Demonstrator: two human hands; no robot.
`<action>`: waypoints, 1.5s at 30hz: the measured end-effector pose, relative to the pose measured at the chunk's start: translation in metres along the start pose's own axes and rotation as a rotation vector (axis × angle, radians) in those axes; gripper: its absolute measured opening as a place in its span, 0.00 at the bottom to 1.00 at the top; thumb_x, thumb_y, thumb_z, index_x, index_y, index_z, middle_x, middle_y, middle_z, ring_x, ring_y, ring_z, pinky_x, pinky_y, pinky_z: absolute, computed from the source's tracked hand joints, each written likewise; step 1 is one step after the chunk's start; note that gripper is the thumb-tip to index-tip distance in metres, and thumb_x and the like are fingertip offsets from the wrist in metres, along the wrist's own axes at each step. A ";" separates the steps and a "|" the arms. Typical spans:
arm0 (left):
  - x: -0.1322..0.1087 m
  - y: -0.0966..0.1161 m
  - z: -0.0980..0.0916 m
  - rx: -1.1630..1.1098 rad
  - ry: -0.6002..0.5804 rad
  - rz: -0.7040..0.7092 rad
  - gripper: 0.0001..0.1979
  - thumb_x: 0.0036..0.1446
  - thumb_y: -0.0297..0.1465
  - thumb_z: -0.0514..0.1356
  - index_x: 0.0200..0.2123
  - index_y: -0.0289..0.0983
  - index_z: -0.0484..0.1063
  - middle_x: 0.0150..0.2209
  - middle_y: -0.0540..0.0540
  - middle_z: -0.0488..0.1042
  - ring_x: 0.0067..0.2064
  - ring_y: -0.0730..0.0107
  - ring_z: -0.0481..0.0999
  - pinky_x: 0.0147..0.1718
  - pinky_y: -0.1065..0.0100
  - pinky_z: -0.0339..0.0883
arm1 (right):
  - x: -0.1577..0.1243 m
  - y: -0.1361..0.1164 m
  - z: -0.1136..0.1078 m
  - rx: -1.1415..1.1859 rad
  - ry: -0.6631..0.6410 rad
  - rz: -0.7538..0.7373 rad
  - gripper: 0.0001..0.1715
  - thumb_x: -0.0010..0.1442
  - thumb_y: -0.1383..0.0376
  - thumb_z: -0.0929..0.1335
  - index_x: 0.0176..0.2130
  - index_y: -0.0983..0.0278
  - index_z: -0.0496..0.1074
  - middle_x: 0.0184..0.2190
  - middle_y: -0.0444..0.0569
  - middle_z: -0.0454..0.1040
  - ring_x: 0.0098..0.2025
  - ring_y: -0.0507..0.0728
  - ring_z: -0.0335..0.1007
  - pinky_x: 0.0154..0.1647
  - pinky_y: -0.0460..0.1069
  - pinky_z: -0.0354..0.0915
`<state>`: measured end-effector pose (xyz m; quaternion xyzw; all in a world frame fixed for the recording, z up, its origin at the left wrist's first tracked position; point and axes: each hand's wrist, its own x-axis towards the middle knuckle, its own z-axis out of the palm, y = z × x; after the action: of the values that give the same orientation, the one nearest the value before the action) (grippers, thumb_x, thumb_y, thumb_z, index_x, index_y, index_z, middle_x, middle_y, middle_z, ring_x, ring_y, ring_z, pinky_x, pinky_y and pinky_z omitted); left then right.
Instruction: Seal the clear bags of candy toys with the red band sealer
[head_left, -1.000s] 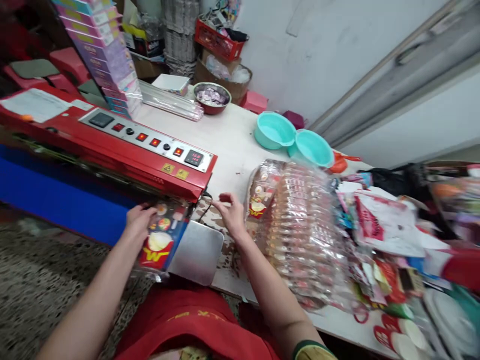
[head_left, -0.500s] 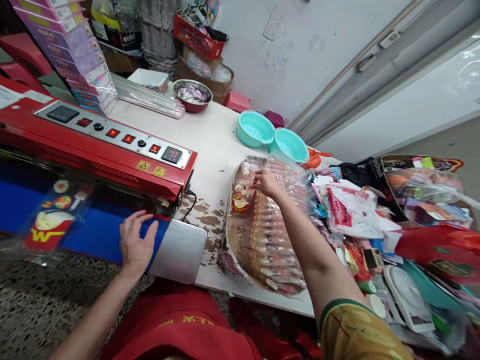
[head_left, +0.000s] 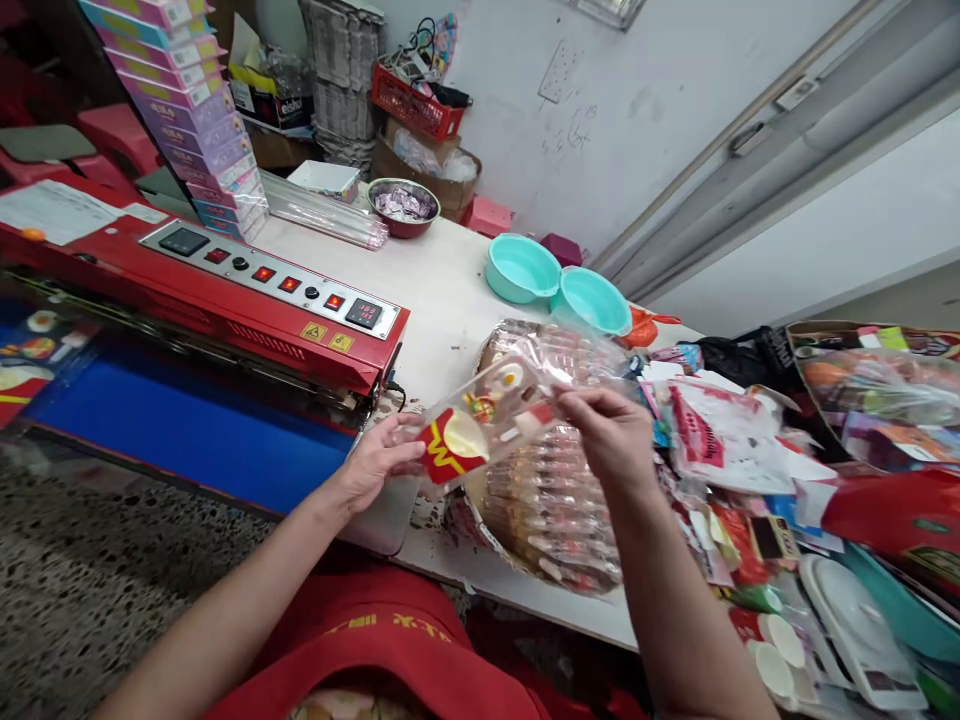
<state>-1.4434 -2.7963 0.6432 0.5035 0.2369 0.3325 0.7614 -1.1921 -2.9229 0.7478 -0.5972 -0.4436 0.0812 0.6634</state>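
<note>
A clear plastic packet [head_left: 480, 425] with a red and yellow fries-box piece, an egg piece and other small toy-food pieces is stretched between my two hands. My left hand [head_left: 379, 458] pinches its lower left end, beside the red piece. At its right end, my right hand [head_left: 611, 430] grips the plastic with thumb and fingers. Below the packet stands a cardboard box [head_left: 480, 525] filled with rows of similar clear packets [head_left: 551, 510]. The red sealing machine [head_left: 285, 310] with a blue belt [head_left: 225, 445] is on the left. Another packet [head_left: 37, 350] lies on the belt's far left.
Two turquoise bowls [head_left: 523, 268] stand behind the box. A steel bowl of small sachets [head_left: 403, 205] and stacked pink and purple boxes [head_left: 202, 130] are at the back. Bags and loose items [head_left: 731, 430] crowd the right side.
My right hand has lifted a packet out of the box, and my left hand has moved right from above the belt and taken its other end. The packet on the belt is farther left.
</note>
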 end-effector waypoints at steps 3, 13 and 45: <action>-0.023 -0.004 -0.033 -0.103 0.189 -0.018 0.28 0.40 0.35 0.73 0.45 0.37 0.68 0.37 0.46 0.76 0.35 0.70 0.77 0.32 0.71 0.71 | -0.023 0.035 0.037 0.197 -0.168 0.334 0.21 0.47 0.49 0.76 0.33 0.62 0.80 0.36 0.51 0.81 0.35 0.57 0.77 0.34 0.50 0.72; -0.079 -0.007 -0.108 -0.135 0.606 0.075 0.32 0.36 0.38 0.74 0.47 0.39 0.70 0.35 0.49 0.76 0.34 0.69 0.77 0.32 0.71 0.72 | -0.053 0.073 0.134 0.361 -0.791 0.807 0.23 0.37 0.57 0.80 0.35 0.62 0.80 0.34 0.48 0.80 0.33 0.55 0.76 0.37 0.50 0.71; -0.099 -0.025 -0.173 -0.102 0.966 0.045 0.13 0.44 0.32 0.67 0.32 0.31 0.73 0.30 0.41 0.78 0.29 0.64 0.79 0.30 0.65 0.74 | -0.064 0.106 0.130 0.047 -0.782 0.772 0.23 0.36 0.51 0.79 0.29 0.64 0.80 0.34 0.49 0.78 0.32 0.53 0.72 0.35 0.48 0.67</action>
<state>-1.6225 -2.7714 0.5566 0.2585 0.5358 0.5557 0.5808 -1.2748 -2.8409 0.6106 -0.6269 -0.4036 0.5445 0.3843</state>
